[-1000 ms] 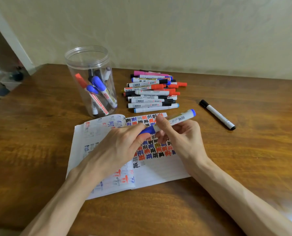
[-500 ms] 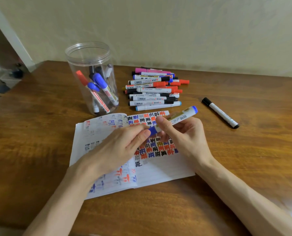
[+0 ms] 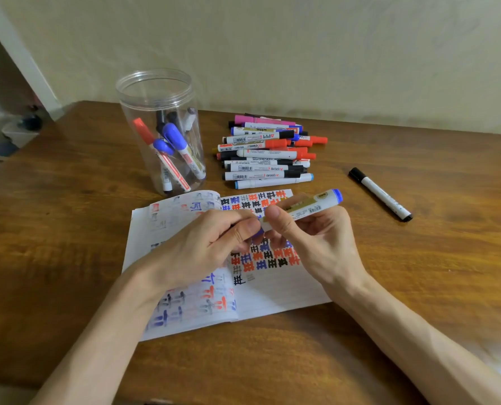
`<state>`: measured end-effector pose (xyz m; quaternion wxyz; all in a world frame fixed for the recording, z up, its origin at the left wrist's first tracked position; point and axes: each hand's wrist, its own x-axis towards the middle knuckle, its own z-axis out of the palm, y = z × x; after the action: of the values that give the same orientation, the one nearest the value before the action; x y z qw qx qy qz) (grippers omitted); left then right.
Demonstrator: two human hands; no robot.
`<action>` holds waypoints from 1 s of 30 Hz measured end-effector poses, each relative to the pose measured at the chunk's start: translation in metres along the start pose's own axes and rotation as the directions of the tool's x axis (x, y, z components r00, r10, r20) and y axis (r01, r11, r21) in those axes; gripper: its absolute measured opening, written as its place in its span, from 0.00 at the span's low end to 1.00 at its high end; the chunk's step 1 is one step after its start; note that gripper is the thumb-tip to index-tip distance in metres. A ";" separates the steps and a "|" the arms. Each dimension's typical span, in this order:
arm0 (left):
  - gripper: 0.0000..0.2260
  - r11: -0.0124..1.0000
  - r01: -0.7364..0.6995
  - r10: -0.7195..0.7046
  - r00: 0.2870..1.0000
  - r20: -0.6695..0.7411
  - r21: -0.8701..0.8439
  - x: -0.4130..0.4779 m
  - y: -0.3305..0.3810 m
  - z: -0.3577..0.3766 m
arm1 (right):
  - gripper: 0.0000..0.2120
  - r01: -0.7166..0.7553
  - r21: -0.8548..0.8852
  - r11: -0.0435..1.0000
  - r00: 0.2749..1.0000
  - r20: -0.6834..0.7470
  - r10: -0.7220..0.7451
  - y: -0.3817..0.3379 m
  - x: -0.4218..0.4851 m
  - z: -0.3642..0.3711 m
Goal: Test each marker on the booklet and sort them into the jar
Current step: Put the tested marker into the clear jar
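Note:
My right hand point(image 3: 316, 244) grips the white barrel of a blue marker point(image 3: 310, 207) above the open booklet point(image 3: 272, 293). My left hand point(image 3: 202, 247) pinches the marker's blue cap point(image 3: 258, 231) at its near end; most of the cap is hidden by my fingers. The booklet's pages carry rows of red, blue and black test marks. A clear plastic jar point(image 3: 161, 130) stands behind the booklet at the left and holds several markers. A pile of markers point(image 3: 266, 153) lies to the right of the jar.
A single black marker point(image 3: 379, 194) lies alone on the wooden table point(image 3: 433, 258) at the right. The wall runs close behind the table's far edge. At the far left, beyond the table's edge, blurred objects sit on the floor.
My left hand's fingers have closed further over the blue cap, so less of it shows. Both hands stay over the booklet with the marker between them.

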<state>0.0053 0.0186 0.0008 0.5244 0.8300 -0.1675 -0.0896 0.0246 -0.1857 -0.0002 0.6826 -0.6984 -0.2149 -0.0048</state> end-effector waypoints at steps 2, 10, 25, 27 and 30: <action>0.19 0.999 0.005 -0.004 1.000 0.022 -0.034 -0.001 0.001 -0.003 | 0.05 0.019 -0.017 1.000 1.000 0.017 -0.019 0.000 0.000 0.000; 0.14 0.996 -0.075 0.078 0.993 -0.092 0.040 0.004 0.002 0.005 | 0.05 -0.013 -0.031 0.999 1.000 0.000 0.013 -0.002 0.001 0.000; 0.18 0.983 -0.062 0.076 0.994 -0.077 0.171 0.003 0.003 0.012 | 0.14 -0.042 -0.027 0.999 0.997 -0.064 0.040 -0.001 0.000 0.005; 0.17 0.992 -0.044 0.051 0.997 -0.052 0.119 0.002 0.002 0.010 | 0.13 -0.033 -0.026 0.999 0.998 -0.057 0.032 -0.001 -0.001 0.006; 0.16 0.998 -0.038 0.039 0.999 -0.030 0.043 0.000 -0.001 0.005 | 0.14 -0.017 -0.031 0.999 0.999 -0.043 0.015 -0.001 -0.001 0.005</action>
<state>0.0037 0.0145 -0.0020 0.5108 0.8389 -0.1772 -0.0632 0.0222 -0.1816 -0.0002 0.6760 -0.7105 -0.1946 -0.0177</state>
